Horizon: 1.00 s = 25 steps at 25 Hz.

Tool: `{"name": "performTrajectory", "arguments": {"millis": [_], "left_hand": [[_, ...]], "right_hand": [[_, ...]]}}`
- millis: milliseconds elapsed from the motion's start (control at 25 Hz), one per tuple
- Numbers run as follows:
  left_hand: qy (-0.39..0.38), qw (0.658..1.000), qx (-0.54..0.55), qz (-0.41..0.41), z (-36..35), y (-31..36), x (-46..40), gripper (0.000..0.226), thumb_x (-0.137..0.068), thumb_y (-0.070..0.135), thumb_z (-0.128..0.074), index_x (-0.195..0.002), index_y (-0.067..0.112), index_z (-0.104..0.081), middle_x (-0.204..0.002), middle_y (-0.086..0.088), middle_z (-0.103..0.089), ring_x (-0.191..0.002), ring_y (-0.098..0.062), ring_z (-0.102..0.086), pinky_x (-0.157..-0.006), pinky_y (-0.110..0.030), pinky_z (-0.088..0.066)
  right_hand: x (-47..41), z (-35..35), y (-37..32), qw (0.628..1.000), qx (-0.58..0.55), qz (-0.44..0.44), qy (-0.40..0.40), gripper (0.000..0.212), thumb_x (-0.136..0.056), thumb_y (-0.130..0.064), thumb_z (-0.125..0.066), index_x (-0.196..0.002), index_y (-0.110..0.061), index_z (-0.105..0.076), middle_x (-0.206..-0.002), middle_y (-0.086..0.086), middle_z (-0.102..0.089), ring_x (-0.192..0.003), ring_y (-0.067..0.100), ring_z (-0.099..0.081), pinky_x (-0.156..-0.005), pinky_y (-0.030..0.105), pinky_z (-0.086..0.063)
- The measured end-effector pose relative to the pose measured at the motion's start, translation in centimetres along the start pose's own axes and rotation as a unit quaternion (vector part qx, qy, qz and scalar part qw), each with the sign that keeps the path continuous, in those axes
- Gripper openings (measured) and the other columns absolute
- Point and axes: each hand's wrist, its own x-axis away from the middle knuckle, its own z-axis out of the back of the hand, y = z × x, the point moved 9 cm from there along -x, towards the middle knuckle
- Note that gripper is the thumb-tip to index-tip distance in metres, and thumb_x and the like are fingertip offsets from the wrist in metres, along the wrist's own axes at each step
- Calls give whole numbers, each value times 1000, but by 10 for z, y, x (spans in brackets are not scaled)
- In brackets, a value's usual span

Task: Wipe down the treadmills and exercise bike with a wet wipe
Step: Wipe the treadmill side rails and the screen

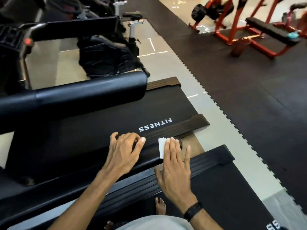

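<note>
The wet wipe (161,146) lies at the handrail's (146,154) end on the near treadmill (216,188), flattened under your right hand's (175,163) straight fingers. Your left hand (124,151) rests beside it, fingers loosely bent, holding nothing. Press unevenly and the wipe may slip off the rail end.

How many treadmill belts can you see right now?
2. One belt with FITNESS lettering lies beyond the hands; another belt lies on the near right. More may be hidden at left.
</note>
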Motion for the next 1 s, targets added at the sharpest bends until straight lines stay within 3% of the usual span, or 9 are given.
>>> {"name": "performTrajectory", "arguments": {"millis": [80,240,360,520,600,680,800,920,1000], "left_hand": [[-30,999,0,-20,-14,18,-8,53,-98,57,-21,-98,26,-64,-89,14,-65,-85,-3,-59,-114,-41,-20],[-88,994,20,-59,-47,43,-15,51,-100,53,-18,-110,27,-61,-102,17,-64,-100,1,-56,-114,-44,-23],[-123,990,18,-67,-63,45,-13,56,-100,55,-15,-124,27,-57,-118,17,-59,-111,1,-51,-114,-46,-24],[-130,989,7,-72,-64,42,-11,56,-100,55,-15,-127,29,-56,-119,19,-57,-113,0,-50,-114,-42,-23],[-141,986,-11,-83,-68,46,-10,54,-101,53,-14,-126,29,-57,-115,20,-57,-112,0,-50,-115,-42,-22],[-138,987,-12,-83,-69,47,-12,53,-102,52,-14,-124,30,-57,-111,24,-55,-110,5,-48,-115,-42,-21],[-143,987,-4,-73,-70,46,-12,53,-100,52,-13,-122,31,-57,-107,32,-51,-110,17,-43,-115,-40,-22],[-152,986,-2,-75,-72,45,-10,58,-98,53,-13,-125,27,-57,-110,29,-50,-109,22,-40,-116,-41,-21],[-157,985,-1,-69,-73,45,-10,59,-97,53,-12,-126,27,-57,-114,22,-52,-108,20,-39,-117,-42,-19]], "right_hand": [[7,-6,5,997,-50,-50,-11,94,-91,-57,-34,-157,5,-7,-165,25,-9,-154,38,-7,-121,62,-13],[7,-13,4,950,-288,-119,-28,118,-92,-49,-59,-146,-9,39,-155,7,45,-147,22,35,-123,44,14],[2,-16,10,898,-414,-147,-13,114,-93,-36,-61,-146,-18,39,-154,-6,46,-146,8,35,-122,35,17],[-9,-54,41,664,-688,-290,-29,101,-81,-90,-33,-160,-30,-18,-165,-13,-19,-152,4,-15,-126,35,-12],[-4,-72,35,580,-753,-302,-70,101,-79,-91,-19,-159,-30,-22,-160,-20,-18,-148,-1,-15,-121,25,-11],[14,-79,19,582,-748,-303,-99,94,-82,-88,-7,-159,-35,-16,-157,-25,-5,-146,-6,-7,-122,27,-4],[29,-76,1,629,-722,-278,-85,107,-70,-97,3,-152,-34,-26,-157,-19,-20,-148,1,-10,-127,46,0],[7,-68,16,627,-724,-285,-42,117,-62,-100,6,-160,-36,-1,-165,-20,8,-149,-5,12,-123,32,11],[-3,-76,24,618,-728,-295,-43,109,-72,-93,5,-161,-31,-6,-167,-15,0,-151,-1,7,-124,34,12]]}}
